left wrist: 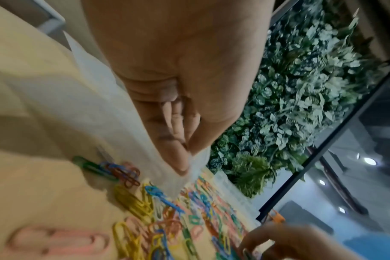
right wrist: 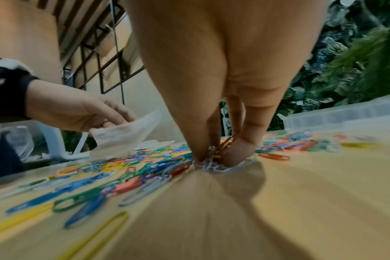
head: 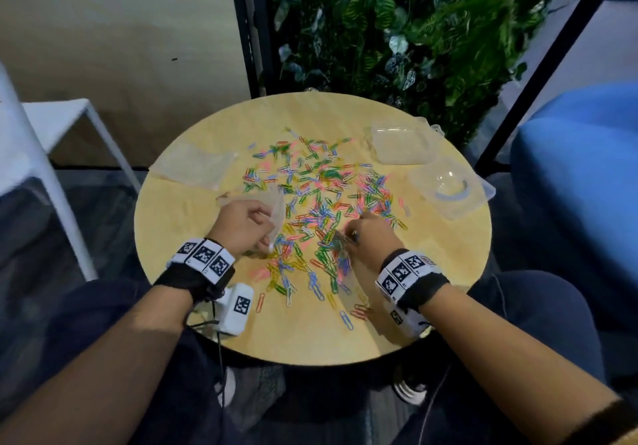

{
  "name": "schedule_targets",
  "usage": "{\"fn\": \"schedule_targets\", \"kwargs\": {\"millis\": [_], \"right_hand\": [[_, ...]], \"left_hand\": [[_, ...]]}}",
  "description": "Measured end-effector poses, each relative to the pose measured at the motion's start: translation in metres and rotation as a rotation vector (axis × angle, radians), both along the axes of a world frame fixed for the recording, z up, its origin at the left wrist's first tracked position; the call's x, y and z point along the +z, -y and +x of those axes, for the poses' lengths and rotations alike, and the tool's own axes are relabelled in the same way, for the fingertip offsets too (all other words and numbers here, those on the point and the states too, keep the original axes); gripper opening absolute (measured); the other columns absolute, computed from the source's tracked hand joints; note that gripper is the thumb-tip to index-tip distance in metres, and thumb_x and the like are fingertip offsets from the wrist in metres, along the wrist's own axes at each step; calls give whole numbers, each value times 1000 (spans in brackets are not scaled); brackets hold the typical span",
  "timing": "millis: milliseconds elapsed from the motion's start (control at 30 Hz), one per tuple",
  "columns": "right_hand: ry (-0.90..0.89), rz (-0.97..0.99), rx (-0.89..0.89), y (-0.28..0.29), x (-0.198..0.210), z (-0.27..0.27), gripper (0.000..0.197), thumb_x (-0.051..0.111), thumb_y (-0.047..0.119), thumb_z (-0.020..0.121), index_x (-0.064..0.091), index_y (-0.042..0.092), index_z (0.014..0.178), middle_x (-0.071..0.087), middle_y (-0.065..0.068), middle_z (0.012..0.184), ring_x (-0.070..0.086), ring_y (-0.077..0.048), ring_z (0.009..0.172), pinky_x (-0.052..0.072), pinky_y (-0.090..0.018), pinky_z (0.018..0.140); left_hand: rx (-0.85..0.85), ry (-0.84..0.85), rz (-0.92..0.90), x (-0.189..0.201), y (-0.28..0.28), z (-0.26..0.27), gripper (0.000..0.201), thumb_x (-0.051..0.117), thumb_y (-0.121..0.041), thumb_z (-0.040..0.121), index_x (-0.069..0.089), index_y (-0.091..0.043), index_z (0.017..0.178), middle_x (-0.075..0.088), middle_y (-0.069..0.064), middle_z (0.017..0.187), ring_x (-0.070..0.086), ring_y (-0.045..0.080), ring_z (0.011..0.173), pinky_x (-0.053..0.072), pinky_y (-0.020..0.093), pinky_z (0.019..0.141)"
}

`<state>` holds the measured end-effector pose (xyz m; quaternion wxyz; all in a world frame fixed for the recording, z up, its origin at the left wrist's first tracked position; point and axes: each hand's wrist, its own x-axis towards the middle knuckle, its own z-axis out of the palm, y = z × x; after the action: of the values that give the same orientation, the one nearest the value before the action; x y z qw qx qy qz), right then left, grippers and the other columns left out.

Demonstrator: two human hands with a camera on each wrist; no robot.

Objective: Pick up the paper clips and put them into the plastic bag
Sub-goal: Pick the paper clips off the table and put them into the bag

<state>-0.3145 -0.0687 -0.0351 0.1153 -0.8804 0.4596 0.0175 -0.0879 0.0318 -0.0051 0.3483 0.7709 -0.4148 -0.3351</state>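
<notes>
Round wooden table (head: 431, 289) stood before a plant wall (head: 414, 30). Coloured paper clips (head: 310, 196) lay scattered across its middle. Left hand (head: 241, 227) pinched the clear plastic bag (head: 276, 209) by its edge, held just above the clips. Right hand (head: 373, 237) had fingertips down on the table, pinched together on a small bunch of clips. 2 clear plastic containers (head: 400, 144) sat at the far right; another plastic bag (head: 196, 165) lay flat at far left.

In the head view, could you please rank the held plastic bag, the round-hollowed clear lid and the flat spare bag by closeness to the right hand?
From the right hand:
1. Held plastic bag, to its left, in the left hand's grip.
2. Round-hollowed clear lid, far right.
3. Flat spare bag, far left of the table.
</notes>
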Motion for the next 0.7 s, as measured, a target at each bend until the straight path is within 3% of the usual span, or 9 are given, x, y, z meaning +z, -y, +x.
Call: {"fn": "schedule_targets", "kwargs": {"millis": [67,133,200,267,367,467,567,700], "right_hand": [[-65,-51,-9,5,3,8,17,50,10,93,63,4,84,56,-9,82,59,-27,77,51,-32,68],[-95,-55,-24,17,6,8,20,51,8,91,57,6,73,50,-5,68,53,-24,68,49,-31,64],[-80,-34,-32,38,10,3,24,63,20,88,66,13,65,58,-3,62,56,-19,62,48,-26,62],[32,64,-77,52,22,-6,24,73,35,81,71,23,61,64,1,58,56,-11,55,43,-19,56],[371,201,-222,67,29,-8,19,82,32,74,77,14,69,72,-1,67,63,-13,61,50,-23,57],[781,499,-328,66,30,8,17,84,23,71,78,8,75,75,-13,77,69,-28,69,59,-36,66],[987,744,-350,52,35,30,21,79,8,75,74,-7,89,71,-16,82,63,-18,64,55,-24,59],[1093,880,-417,36,27,50,21,75,5,79,71,-9,94,68,-12,78,61,-11,60,52,-16,55]], "left_hand": [[-102,46,83,-5,15,1,15,61,2,94,68,-2,107,69,22,67,65,17,44,59,29,47],[-193,74,145,-4,29,3,12,63,-2,94,69,-4,105,72,23,71,67,20,48,59,29,49],[-245,72,157,-6,44,4,10,62,-3,95,71,-3,100,74,23,71,68,19,48,55,24,49],[-256,48,126,-6,50,-2,10,62,-2,95,72,-2,94,73,24,71,69,21,49,59,28,51],[-208,11,78,-11,54,-14,10,62,0,95,71,-4,93,73,25,70,71,23,50,63,36,53],[-176,-18,55,-14,55,-22,10,62,-1,96,69,-9,99,71,21,65,71,23,49,60,31,49],[-154,-28,31,-13,57,-24,13,61,-2,96,70,-10,98,73,22,72,72,21,53,61,31,51],[-170,-3,-47,-9,57,-28,15,59,-1,95,72,3,89,74,20,72,73,18,55,63,32,56]]}}
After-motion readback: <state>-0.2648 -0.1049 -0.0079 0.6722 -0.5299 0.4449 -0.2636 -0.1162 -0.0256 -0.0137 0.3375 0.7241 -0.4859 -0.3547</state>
